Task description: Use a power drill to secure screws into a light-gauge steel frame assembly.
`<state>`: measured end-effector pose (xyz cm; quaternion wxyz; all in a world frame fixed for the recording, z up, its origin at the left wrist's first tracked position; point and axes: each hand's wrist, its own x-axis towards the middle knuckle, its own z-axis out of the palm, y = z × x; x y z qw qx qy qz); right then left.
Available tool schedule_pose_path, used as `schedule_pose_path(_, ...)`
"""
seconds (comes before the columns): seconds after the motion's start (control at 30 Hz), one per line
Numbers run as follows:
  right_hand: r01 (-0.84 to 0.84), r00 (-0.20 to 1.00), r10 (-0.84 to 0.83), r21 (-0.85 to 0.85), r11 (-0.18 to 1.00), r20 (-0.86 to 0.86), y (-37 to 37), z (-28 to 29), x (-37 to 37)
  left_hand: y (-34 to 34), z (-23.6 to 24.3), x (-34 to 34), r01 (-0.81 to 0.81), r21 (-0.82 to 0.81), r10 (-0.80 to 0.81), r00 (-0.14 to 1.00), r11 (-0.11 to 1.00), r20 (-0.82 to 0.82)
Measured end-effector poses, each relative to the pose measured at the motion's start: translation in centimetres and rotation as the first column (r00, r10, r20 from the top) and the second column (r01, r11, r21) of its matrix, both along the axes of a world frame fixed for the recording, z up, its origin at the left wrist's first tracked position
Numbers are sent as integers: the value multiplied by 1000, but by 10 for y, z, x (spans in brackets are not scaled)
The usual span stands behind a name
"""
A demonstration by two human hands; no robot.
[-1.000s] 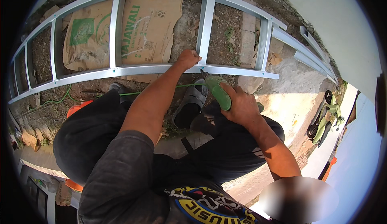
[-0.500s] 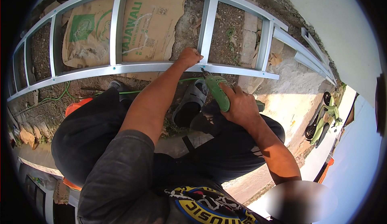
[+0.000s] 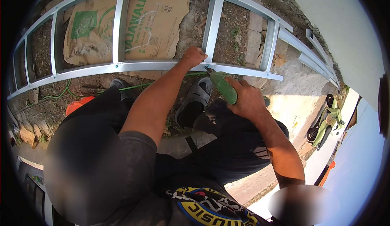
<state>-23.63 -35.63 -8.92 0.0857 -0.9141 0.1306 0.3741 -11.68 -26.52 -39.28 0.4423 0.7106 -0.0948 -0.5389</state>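
Gripping a green power drill in the right hand: fingers clamped round the handle, bit at a teal fastener on the near rail of a ladder-type frame. Can't tell if the bit touches. Left hand is just beside that joint, fingers bent and close together at the foot of a crossbar; can't tell if they pinch anything.

Counts: 1 drill, 1 frame, 2 long rails, at least 5 crossbars (far left end too bent by the lens to be sure), at least 3 teal fasteners on the near rail. Frame is silvery metal, smooth, straight box-like sections, lying across the ground ahead of the person. At least 3 loose metal channels past its right end, long and thin, open profile.

Container: brown paper sack, green print, creased, torn edge, flat under the frame and showing through two bays; can't tell if one sheet or two, contents not visible.

Around: green cord on rough soil, 2 grey shoes, orange object by the left knee, part hidden. Green motorbike far right, beyond the pale concrete.
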Motion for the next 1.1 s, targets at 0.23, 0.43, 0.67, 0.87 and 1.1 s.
schedule_pose_path(0.23, -98, 991, 97, 7, 995, 90, -3, -5, 10, 24, 15, 43, 71, 37, -79, 944, 997, 320)
schedule_pose_path(0.43, -394, 916, 399, -81, 916, 53, 6, 0, 24, 97, 143, 193, 314, 119, -315, 705, 942, 635)
schedule_pose_path(0.67, -241, 930, 250, -67, 968, 269, 8, 5, 23, 329, 342, 306, 4, 266, -241, 439, 964, 866)
schedule_pose_path(0.87, 78, 841, -191, 235, 969, 507, -5, 55, -1, 508, 369, 182, -498, -19, 355, 591, 867, 724)
schedule_pose_path(1.1, 249, 443, -728, 709, 660, 523, 70, 96, 19, 587, 181, 28, -661, 256, 631, 750, 706, 198)
